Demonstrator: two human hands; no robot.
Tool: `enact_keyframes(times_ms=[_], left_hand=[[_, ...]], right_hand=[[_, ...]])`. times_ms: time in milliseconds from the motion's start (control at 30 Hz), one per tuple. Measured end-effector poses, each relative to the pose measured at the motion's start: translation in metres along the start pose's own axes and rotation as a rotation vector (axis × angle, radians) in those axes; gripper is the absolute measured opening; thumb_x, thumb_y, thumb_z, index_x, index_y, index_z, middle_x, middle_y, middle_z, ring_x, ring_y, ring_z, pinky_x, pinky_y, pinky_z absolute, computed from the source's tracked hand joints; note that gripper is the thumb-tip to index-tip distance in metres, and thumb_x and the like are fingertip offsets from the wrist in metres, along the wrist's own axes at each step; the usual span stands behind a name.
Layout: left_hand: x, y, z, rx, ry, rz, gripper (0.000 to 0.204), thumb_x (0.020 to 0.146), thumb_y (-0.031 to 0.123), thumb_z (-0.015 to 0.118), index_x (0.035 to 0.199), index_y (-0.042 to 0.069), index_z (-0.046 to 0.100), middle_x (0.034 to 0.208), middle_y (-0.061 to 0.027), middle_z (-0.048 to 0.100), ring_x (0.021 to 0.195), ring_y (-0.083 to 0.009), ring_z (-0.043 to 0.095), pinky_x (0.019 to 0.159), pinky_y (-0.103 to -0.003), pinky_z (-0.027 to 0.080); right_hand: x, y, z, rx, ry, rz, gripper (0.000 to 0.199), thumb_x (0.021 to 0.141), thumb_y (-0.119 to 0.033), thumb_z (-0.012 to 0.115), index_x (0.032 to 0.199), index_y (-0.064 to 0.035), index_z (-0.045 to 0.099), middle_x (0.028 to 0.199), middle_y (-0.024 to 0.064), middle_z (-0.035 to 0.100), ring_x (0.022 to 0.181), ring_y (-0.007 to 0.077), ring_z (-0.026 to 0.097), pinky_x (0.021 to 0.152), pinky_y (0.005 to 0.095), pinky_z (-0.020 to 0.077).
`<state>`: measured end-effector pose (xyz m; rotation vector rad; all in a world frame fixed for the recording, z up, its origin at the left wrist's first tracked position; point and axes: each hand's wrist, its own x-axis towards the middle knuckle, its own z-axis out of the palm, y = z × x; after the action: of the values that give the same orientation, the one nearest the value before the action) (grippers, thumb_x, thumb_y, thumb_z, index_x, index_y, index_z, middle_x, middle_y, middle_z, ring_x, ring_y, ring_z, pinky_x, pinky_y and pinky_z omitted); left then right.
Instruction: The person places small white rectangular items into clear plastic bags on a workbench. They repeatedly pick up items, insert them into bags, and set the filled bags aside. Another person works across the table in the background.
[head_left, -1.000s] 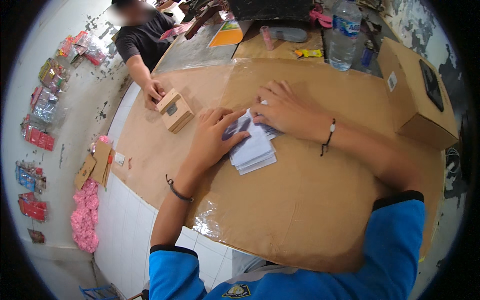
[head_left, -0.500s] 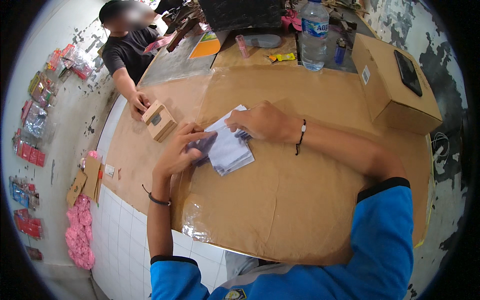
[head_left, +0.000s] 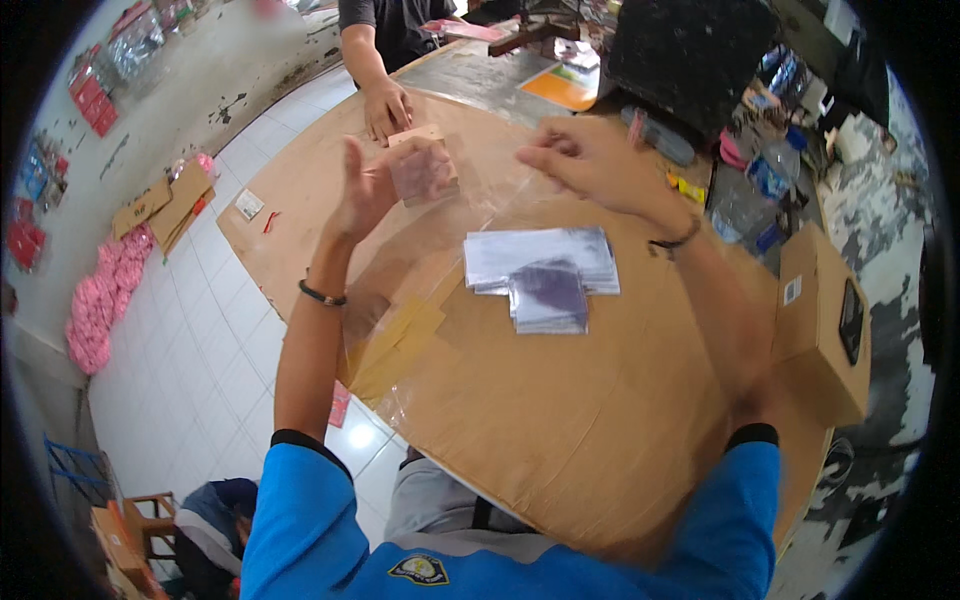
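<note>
Both my hands are raised above the cardboard-covered table (head_left: 560,440) with a clear plastic sleeve (head_left: 480,205) stretched between them. My left hand (head_left: 362,190) is upright with fingers spread against the sleeve's left edge. My right hand (head_left: 580,162) pinches its right edge. Below them a stack of shiny clear sleeves (head_left: 540,268) lies on the table. Seen through the held sleeve, a small cardboard box (head_left: 424,168) stands on the table. Another person's hand (head_left: 386,106) rests just behind it.
A large cardboard box (head_left: 820,325) stands at the table's right edge. Bottles and clutter (head_left: 750,180) and a dark bin (head_left: 690,60) crowd the far right. Pink packets (head_left: 100,300) and flattened cartons (head_left: 160,205) lie on the tiled floor to the left.
My hands were down on the stack of sleeves; now they have lifted one clear sleeve up and spread it between them. The view has tilted toward the floor.
</note>
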<state>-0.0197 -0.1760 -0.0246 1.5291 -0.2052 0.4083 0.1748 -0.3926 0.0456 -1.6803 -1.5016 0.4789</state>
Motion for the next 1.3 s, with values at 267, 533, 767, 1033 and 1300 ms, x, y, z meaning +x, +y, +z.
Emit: enact_keyframes(times_ms=[267, 533, 767, 1033, 1300], left_hand=[[-0.014, 0.001, -0.081, 0.521, 0.180, -0.479, 0.032, 0.104, 0.033, 0.059, 0.086, 0.007, 0.064, 0.062, 0.0050, 0.053, 0.051, -0.0033, 0.044, 0.045, -0.021, 0.032], [-0.009, 0.001, -0.072, 0.482, 0.205, -0.729, 0.041, 0.103, 0.040, 0.058, 0.074, 0.011, 0.060, 0.057, 0.0043, 0.053, 0.042, -0.0035, 0.044, 0.037, -0.022, 0.028], [-0.013, 0.001, -0.072, 0.493, 0.160, -0.728, 0.037, 0.104, 0.038, 0.056, 0.080, 0.010, 0.059, 0.060, 0.0055, 0.050, 0.043, -0.0038, 0.045, 0.037, -0.021, 0.031], [-0.009, -0.004, -0.075, 0.383, 0.318, -0.704, 0.031, 0.106, 0.032, 0.051, 0.086, 0.009, 0.057, 0.067, 0.0027, 0.051, 0.046, -0.0056, 0.049, 0.038, -0.022, 0.038], [-0.010, -0.006, -0.072, 0.380, 0.364, -0.665, 0.029, 0.106, 0.030, 0.051, 0.089, 0.008, 0.058, 0.067, 0.0020, 0.052, 0.046, -0.0061, 0.051, 0.038, -0.021, 0.040]], right_hand=[[0.098, 0.065, 0.043, 0.116, -0.369, 0.319, 0.036, 0.105, -0.037, 0.056, 0.089, -0.0065, 0.065, 0.071, -0.0031, 0.057, 0.056, 0.0045, 0.051, 0.049, 0.0229, 0.0438], [0.098, 0.093, 0.043, 0.275, -0.382, 0.384, 0.034, 0.104, -0.034, 0.058, 0.085, -0.0067, 0.064, 0.065, -0.0057, 0.052, 0.046, 0.0034, 0.048, 0.043, 0.0202, 0.0416], [0.102, 0.085, 0.036, 0.274, -0.463, 0.405, 0.033, 0.103, -0.033, 0.060, 0.085, -0.0056, 0.063, 0.066, -0.0055, 0.053, 0.045, 0.0011, 0.044, 0.042, 0.0206, 0.0388], [0.107, 0.108, 0.050, 0.305, -0.242, 0.327, 0.032, 0.103, -0.033, 0.058, 0.089, -0.0050, 0.063, 0.070, -0.0050, 0.053, 0.047, 0.0006, 0.042, 0.041, 0.0180, 0.0359], [0.107, 0.104, 0.058, 0.259, -0.144, 0.296, 0.033, 0.105, -0.034, 0.056, 0.100, -0.0030, 0.067, 0.072, -0.0062, 0.054, 0.047, -0.0005, 0.043, 0.040, 0.0173, 0.0343]])
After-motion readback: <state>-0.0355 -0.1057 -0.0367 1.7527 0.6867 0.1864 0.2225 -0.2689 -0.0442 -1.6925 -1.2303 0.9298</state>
